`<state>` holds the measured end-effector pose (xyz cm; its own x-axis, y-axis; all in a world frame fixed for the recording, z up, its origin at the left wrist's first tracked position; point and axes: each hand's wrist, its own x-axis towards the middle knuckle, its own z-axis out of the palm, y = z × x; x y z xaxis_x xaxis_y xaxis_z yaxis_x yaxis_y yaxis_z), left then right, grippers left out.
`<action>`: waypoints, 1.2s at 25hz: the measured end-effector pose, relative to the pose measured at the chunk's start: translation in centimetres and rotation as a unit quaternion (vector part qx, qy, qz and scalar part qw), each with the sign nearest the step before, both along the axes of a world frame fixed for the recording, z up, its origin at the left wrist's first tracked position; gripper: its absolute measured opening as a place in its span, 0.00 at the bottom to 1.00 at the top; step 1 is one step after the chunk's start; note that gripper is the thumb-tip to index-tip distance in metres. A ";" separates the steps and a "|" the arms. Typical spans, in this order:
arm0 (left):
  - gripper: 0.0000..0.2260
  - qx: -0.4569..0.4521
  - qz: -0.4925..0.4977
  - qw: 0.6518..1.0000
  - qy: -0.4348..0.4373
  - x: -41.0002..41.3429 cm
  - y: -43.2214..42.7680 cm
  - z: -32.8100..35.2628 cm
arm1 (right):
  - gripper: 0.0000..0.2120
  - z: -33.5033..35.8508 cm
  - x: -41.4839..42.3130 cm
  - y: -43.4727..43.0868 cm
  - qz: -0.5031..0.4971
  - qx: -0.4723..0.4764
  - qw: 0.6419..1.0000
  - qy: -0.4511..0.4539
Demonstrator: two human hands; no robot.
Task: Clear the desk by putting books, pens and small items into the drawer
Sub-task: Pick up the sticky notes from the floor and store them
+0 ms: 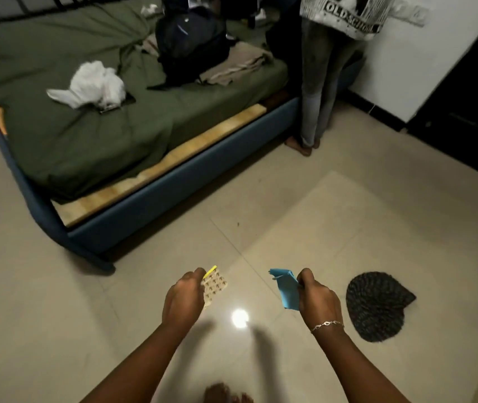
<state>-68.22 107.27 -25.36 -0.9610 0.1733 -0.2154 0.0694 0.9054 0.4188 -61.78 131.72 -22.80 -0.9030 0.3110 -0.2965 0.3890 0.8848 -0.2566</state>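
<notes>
Left hand [184,295] is curled round a small patterned card [216,285] with a yellow strip at its top edge, and most of the card sticks out past the fingers. Right hand [317,296], a bracelet [326,325] at its wrist, pinches a folded blue paper [287,289] by one side, so the rest hangs free. Both items are held in the air over a glossy tiled floor [348,228], well apart from each other. Neither desk nor drawer is in view, so I judge this to be a carry step with the drop-off yet to come. Both grips look light and sit near the edges, so a quick arm swing could let the card or paper slip. A thin sheet falling on these tiles could slide under the bed [86,126]. A dark knitted cap [377,306] lies on the floor just right of the right hand and could catch a foot on a careless step. Another person [325,82] stands at the bed's far corner, beside the wall, and could be bumped if the path runs that way. A backpack [191,45] and a white bag [95,84] lie on the bed.
</notes>
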 end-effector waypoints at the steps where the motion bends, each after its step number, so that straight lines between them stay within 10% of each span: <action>1: 0.11 0.010 0.013 1.000 0.007 0.2 -0.4 1.6 | 0.08 1.5 -0.1 -0.2 0.002 -0.001 1.000 0.014; 15: 0.10 0.142 0.299 0.940 0.087 8.5 -15.4 13.2 | 0.09 11.8 -2.3 -17.6 0.199 -0.073 0.965 0.153; 30: 0.07 0.207 0.665 0.679 0.234 40.5 -50.1 19.0 | 0.06 17.3 16.8 -62.2 0.445 -0.309 0.825 0.163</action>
<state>-27.72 57.15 -6.32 -0.2744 -0.9611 -0.0306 -0.4804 0.1095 0.8702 -44.97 69.50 -5.52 -0.7550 -0.6375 0.1535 -0.5230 0.4442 -0.7274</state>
